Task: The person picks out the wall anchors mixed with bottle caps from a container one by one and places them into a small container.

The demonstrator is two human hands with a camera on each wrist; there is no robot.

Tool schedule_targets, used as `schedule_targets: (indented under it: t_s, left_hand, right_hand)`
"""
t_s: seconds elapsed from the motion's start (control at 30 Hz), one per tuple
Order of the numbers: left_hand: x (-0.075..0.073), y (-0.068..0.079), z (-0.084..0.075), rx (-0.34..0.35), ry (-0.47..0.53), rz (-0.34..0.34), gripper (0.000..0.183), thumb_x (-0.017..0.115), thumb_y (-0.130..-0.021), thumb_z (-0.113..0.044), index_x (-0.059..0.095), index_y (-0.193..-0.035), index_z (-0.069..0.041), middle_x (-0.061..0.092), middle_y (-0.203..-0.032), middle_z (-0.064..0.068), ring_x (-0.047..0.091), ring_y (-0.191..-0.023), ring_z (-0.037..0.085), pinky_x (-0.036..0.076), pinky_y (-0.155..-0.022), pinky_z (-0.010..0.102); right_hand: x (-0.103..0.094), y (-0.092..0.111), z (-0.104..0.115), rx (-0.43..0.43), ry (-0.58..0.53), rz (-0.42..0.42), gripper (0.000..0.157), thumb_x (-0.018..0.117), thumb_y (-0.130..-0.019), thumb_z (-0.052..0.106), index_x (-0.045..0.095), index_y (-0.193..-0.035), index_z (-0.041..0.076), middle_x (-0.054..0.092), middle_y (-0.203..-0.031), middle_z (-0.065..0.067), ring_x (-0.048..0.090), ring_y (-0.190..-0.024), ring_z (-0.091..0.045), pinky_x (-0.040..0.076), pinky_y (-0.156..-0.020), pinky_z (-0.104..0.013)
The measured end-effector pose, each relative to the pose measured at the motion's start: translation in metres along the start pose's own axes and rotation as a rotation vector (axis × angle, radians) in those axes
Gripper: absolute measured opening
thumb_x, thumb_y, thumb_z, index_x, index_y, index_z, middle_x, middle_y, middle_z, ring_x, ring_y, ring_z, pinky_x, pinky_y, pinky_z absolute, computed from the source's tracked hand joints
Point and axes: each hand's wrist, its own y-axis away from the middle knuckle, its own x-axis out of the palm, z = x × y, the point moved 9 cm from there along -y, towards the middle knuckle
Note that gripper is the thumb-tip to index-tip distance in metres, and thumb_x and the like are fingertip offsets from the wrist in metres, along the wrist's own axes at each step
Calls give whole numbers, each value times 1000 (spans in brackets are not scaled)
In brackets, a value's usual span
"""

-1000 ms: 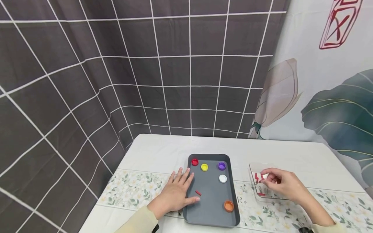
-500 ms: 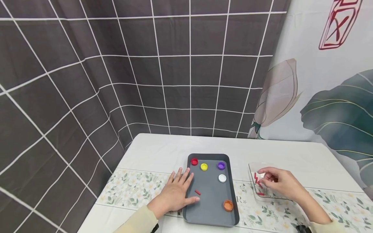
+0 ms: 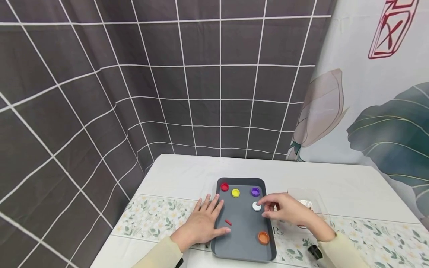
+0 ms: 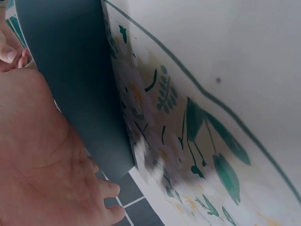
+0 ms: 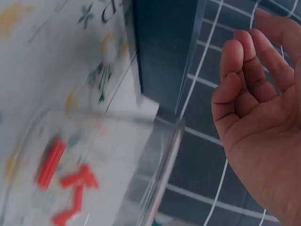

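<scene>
In the head view, my left hand (image 3: 201,225) spreads its straight fingers over the left rim of a dark grey tray (image 3: 239,242). My right hand (image 3: 288,211) is over the tray's right rim, its index fingertip at the white bottle cap (image 3: 256,207); contact is uncertain. Its thumb stands apart from the index finger, and nothing shows between them. Also in the tray are red (image 3: 224,187), yellow (image 3: 235,192), purple (image 3: 256,191) and orange (image 3: 263,238) caps, plus a short red stick (image 3: 228,222).
A clear plastic box (image 3: 316,197) stands right of the tray, partly hidden by my right forearm. Several red sticks (image 5: 51,164) lie inside it in the right wrist view. A flowered white cloth (image 3: 155,219) covers the table, and a dark checked curtain (image 3: 201,85) hangs behind.
My right hand has moved left from above the clear box to the white cap. A red stick at its fingertips earlier lay in the box half a second ago. My left hand stayed put.
</scene>
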Motion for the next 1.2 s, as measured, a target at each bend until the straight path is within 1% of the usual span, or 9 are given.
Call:
schedule_targets:
  t_s: [0.2,0.37,0.53,0.67,0.9,1.2]
  left_hand:
    - [2,-1,1,-16,-2,19,97,41,-92,-79,21,-164,-17,9,-171,5,7,-156,34,12,-123,57]
    - [2,-2,1,-14,-6,21,97,40,-92,-79,21,-163,-16,10,-171,6,8,-156,34,13,-123,57]
    - [2,-1,0,-11,-11,20,96,40,-93,-79,22,-163,-16,10,-171,7,9,-156,35,14,-123,58]
    - [2,-1,1,-12,-7,30,96,39,-93,-79,21,-164,-16,9,-171,6,7,-156,35,12,-123,58]
    - [1,0,1,-10,7,39,96,39,-93,-78,21,-163,-16,9,-171,6,7,-156,35,12,-123,58]
    - [-1,1,-1,-1,17,38,96,39,-93,-78,21,-163,-15,9,-171,7,8,-156,36,13,-122,59]
  right_hand:
    - [28,-22,5,-39,-15,119,24,78,-90,13,74,-111,3,64,-82,13,56,-70,2,53,-62,-22]
    - [48,-35,5,-26,-11,209,27,79,-89,12,74,-114,4,62,-83,14,55,-69,3,52,-63,-21]
    - [65,-46,6,-36,-1,279,27,79,-88,10,74,-115,5,65,-84,9,54,-68,3,52,-63,-20]
    - [75,-54,4,-32,26,317,29,80,-87,9,74,-115,8,67,-87,5,54,-68,4,51,-64,-18]
    - [95,-67,1,-35,137,384,36,80,-86,10,73,-121,12,65,-88,8,53,-69,5,49,-65,-16]
    - [106,-79,-3,30,199,402,44,84,-82,11,72,-124,16,59,-81,12,49,-67,3,45,-63,-17]
